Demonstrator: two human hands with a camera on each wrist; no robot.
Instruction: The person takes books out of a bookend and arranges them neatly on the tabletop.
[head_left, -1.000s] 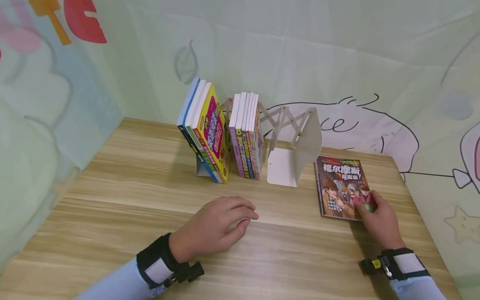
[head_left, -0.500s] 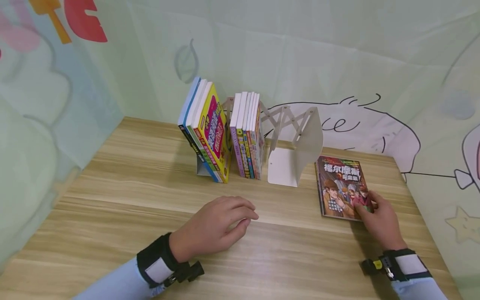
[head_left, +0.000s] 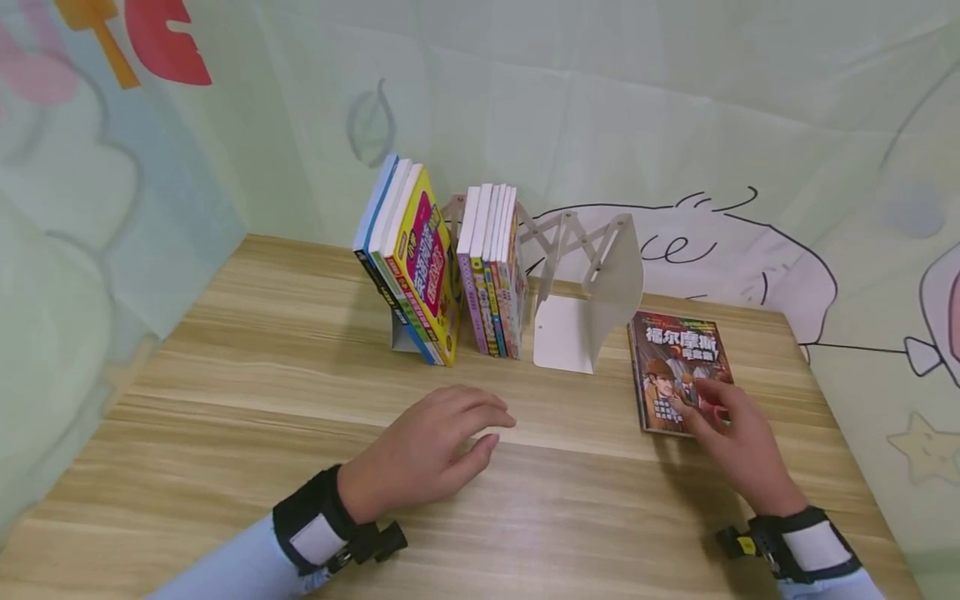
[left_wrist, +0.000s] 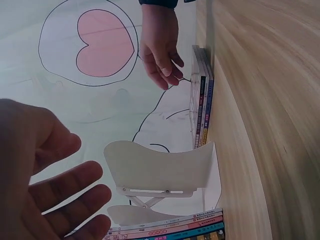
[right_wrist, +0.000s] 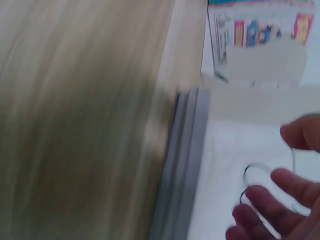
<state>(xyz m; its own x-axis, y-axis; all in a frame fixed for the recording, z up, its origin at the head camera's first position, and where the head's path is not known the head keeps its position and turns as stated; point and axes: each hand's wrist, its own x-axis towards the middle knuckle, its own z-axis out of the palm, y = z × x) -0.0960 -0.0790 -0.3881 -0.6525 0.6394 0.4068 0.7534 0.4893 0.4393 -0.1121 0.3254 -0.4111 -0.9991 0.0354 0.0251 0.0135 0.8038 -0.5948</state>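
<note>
— Stack of books (head_left: 675,358) on the right: is a hand gripping it?

— No. The right hand (head_left: 738,442) hangs above the lower right part of the top cover, thumb and fingers loosely bent and parted, nothing between them. The left wrist view shows that hand apart from the stack.

— Where exactly does the stack lie?

— Flat on the wooden table (head_left: 262,433), just beside the right end of the white rack (head_left: 618,279). On the top cover, a man in a brown hat appears beneath large white characters. At least two spines show in the left wrist view; the right wrist view is blurred.

— And the left hand (head_left: 423,450)?

— Relaxed as well, fingers gently bent, holding nothing. It is over the table, in front of the rack and well apart from the stack. I cannot tell whether its underside touches the wood.

— What does the rack carry?

— Tall books (head_left: 427,267) at its left end, on edge, with a yellow cover facing right. Beside them, in the next section, thin books (head_left: 491,283) stand with their spines to the front.

— Anything on the arms?

— A black strap (head_left: 318,521) round each wrist, next to a light blue sleeve (head_left: 240,558).
</note>
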